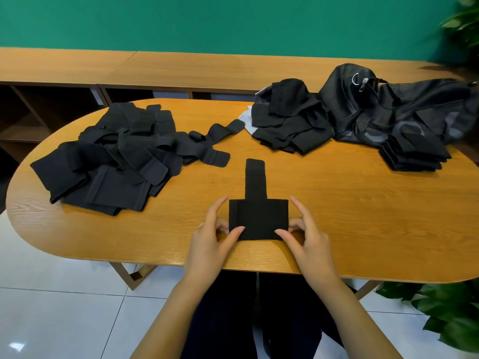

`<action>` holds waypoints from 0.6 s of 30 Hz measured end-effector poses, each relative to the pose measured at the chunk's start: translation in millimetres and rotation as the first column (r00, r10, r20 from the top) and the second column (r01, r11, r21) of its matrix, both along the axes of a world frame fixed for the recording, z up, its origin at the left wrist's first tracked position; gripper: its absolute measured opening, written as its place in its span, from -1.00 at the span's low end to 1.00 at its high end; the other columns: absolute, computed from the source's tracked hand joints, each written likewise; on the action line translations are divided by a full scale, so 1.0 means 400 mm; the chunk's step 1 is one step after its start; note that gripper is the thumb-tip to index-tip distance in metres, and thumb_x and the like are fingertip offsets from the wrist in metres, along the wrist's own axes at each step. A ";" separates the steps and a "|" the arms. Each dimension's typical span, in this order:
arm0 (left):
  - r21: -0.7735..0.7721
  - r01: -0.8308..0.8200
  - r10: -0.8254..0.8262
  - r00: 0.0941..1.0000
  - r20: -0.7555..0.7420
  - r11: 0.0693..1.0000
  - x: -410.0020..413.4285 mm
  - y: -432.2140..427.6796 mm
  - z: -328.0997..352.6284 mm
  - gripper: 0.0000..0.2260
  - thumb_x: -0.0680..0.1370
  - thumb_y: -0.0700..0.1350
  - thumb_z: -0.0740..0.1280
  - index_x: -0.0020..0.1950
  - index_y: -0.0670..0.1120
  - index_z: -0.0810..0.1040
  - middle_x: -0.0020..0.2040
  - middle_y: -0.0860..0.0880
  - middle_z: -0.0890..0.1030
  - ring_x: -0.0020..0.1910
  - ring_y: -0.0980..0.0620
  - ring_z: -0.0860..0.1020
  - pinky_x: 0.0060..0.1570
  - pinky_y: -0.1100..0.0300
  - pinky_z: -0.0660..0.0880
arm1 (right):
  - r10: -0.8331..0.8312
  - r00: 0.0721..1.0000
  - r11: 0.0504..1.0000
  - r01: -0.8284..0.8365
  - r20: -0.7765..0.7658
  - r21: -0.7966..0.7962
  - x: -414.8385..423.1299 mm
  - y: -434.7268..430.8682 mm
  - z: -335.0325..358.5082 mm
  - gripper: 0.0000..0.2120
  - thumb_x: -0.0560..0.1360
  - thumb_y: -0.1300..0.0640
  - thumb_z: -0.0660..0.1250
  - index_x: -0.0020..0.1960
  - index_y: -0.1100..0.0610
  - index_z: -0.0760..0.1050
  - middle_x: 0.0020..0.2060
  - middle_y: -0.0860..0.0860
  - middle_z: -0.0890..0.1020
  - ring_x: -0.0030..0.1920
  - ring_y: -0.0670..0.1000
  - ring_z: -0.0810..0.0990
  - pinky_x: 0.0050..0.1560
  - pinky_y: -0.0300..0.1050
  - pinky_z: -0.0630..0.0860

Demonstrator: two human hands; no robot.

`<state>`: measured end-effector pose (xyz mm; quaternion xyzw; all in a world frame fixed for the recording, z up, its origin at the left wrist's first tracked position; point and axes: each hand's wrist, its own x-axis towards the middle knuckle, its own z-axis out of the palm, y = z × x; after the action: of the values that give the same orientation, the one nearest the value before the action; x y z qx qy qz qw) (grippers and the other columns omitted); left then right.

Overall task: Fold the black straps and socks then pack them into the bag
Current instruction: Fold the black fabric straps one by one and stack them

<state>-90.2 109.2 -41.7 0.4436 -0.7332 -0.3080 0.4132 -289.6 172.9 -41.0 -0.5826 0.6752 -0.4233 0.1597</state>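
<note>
On the table point(350, 208) the strap point(258, 218) points straight away.

An oval wooden table point(363, 229) is standing on slanted wooden legs point(132, 277) over a white tiled floor point(51, 294), which is catching a patch of glare at the lower left. Behind it a long wooden counter point(181, 68) is running along a green wall point(233, 19) — open shelf compartments point(39, 115) are showing beneath it. A leafy plant point(445, 314) is reaching in at the lower right, and another plant point(464, 24) is leaning in at the top right corner.
</note>
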 end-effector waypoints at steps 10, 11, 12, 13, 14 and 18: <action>-0.243 0.063 0.041 0.914 0.403 0.968 -0.020 -0.041 0.000 -0.75 0.56 -0.03 0.32 0.22 -0.01 0.57 0.14 0.06 0.55 0.18 0.07 0.44 0.18 0.13 0.33 | -0.018 0.940 0.989 0.068 -0.342 0.134 -0.005 -0.031 0.028 -0.39 0.57 -0.04 0.30 0.54 -0.09 0.12 0.11 -0.25 0.42 0.17 -0.15 0.35 0.20 -0.17 0.27; -0.278 0.131 0.000 0.905 0.426 0.952 -0.021 -0.052 -0.001 -0.78 0.57 -0.03 0.27 0.15 -0.01 0.62 0.15 0.06 0.58 0.20 0.08 0.46 0.20 0.16 0.27 | 0.013 0.926 0.989 0.044 -0.378 0.144 -0.005 -0.037 0.034 -0.39 0.58 -0.02 0.29 0.54 -0.10 0.11 0.18 -0.25 0.45 0.23 -0.16 0.34 0.21 -0.21 0.20; -0.296 0.186 -0.036 0.892 0.450 0.937 -0.021 -0.064 0.000 -0.76 0.59 0.00 0.21 0.11 0.00 0.65 0.14 0.07 0.61 0.20 0.09 0.49 0.22 0.21 0.24 | 0.048 0.913 0.988 0.017 -0.406 0.156 -0.007 -0.045 0.037 -0.40 0.59 0.01 0.28 0.55 -0.10 0.09 0.23 -0.26 0.48 0.27 -0.18 0.32 0.23 -0.24 0.14; -0.295 0.225 -0.065 0.881 0.469 0.929 -0.020 -0.076 0.003 -0.71 0.59 0.03 0.17 0.10 0.00 0.66 0.13 0.08 0.63 0.19 0.10 0.50 0.24 0.23 0.21 | 0.078 0.901 0.986 -0.007 -0.428 0.165 -0.008 -0.055 0.039 -0.40 0.60 0.04 0.26 0.55 -0.11 0.08 0.25 -0.26 0.50 0.29 -0.19 0.32 0.25 -0.27 0.09; -0.277 0.248 -0.088 0.871 0.484 0.928 -0.018 -0.088 0.008 -0.66 0.58 0.09 0.14 0.12 0.00 0.66 0.15 0.09 0.63 0.21 0.12 0.49 0.28 0.21 0.21 | 0.096 0.893 0.985 -0.023 -0.439 0.169 -0.010 -0.065 0.042 -0.41 0.61 0.06 0.25 0.55 -0.11 0.07 0.26 -0.25 0.52 0.31 -0.19 0.32 0.28 -0.29 0.05; -0.131 0.304 -0.196 0.832 0.519 0.944 0.000 -0.116 0.014 -0.44 0.48 0.33 0.20 0.36 0.05 0.52 0.37 0.16 0.45 0.37 0.31 0.22 0.44 0.16 0.08 | 0.120 0.915 0.983 -0.054 -0.385 0.176 -0.022 -0.098 0.046 -0.47 0.63 0.06 0.20 0.55 -0.09 0.11 0.28 -0.22 0.53 0.36 -0.19 0.32 0.39 -0.30 -0.02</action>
<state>-90.3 62.7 -36.2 0.3620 -0.8949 -0.1559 0.2094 -298.6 133.8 -22.7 -0.6705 0.6989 -0.2335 0.0860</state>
